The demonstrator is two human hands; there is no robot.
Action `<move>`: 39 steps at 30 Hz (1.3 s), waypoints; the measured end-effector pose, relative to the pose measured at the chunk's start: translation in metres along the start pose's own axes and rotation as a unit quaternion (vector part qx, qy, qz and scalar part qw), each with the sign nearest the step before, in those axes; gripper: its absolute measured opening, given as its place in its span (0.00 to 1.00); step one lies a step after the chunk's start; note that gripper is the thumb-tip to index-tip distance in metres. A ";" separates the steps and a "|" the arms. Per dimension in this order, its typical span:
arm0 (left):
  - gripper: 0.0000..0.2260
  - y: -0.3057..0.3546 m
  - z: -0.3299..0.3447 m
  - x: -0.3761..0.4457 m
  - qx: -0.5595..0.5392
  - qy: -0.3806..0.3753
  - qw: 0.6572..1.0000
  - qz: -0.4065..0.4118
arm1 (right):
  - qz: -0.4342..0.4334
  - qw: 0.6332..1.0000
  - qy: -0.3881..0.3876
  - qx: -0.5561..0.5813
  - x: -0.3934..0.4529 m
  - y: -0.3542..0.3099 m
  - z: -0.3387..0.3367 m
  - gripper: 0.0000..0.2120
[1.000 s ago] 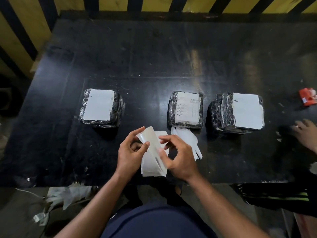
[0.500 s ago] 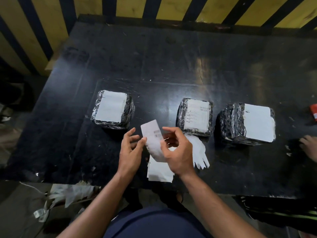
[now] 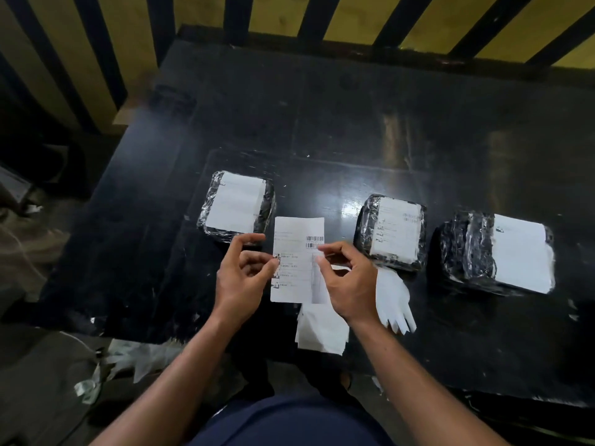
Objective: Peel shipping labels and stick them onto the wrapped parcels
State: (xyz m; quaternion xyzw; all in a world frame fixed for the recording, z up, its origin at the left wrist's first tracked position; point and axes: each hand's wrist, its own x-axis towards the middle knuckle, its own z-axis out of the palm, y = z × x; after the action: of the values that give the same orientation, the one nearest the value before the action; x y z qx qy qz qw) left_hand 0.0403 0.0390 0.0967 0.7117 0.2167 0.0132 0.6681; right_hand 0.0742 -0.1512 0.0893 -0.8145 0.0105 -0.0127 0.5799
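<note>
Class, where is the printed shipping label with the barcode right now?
In the head view, the shipping label is held above the black table, between the left hand and right hand, just right of the leftmost parcel.

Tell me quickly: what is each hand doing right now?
Left hand: pinches the printed label's left edge.
Right hand: pinches the label's right side.

Glossy black flat table (image 3: 354, 123), pale scuffs. Three black shiny plastic-wrapped parcels (image 3: 367, 226), each topped with white rectangular paper label (image 3: 236, 206). White printed shipping label (image 3: 294, 262): black barcode, grey text lines. Yellow wall with diagonal black stripes (image 3: 289, 14). Navy blue cloth garment (image 3: 289, 423).
</note>
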 end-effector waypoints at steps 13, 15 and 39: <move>0.08 0.014 -0.074 0.081 0.175 0.071 0.981 0.050 | -0.020 0.999 0.006 -0.035 0.054 -0.015 0.106 0.09; 0.08 0.015 -0.081 0.097 0.189 0.071 0.978 0.050 | -0.033 0.998 0.011 -0.052 0.064 -0.018 0.120 0.08; 0.10 -0.012 -0.100 0.203 0.296 0.035 0.955 0.003 | 0.037 0.985 -0.006 -0.171 0.127 -0.004 0.197 0.11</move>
State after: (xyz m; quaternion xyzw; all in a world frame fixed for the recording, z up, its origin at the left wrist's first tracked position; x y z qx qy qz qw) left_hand 0.1896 0.2001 0.0411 0.8771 0.2324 -0.0243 0.4197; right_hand 0.2078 0.0319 0.0295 -0.9007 0.0394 0.0155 0.4323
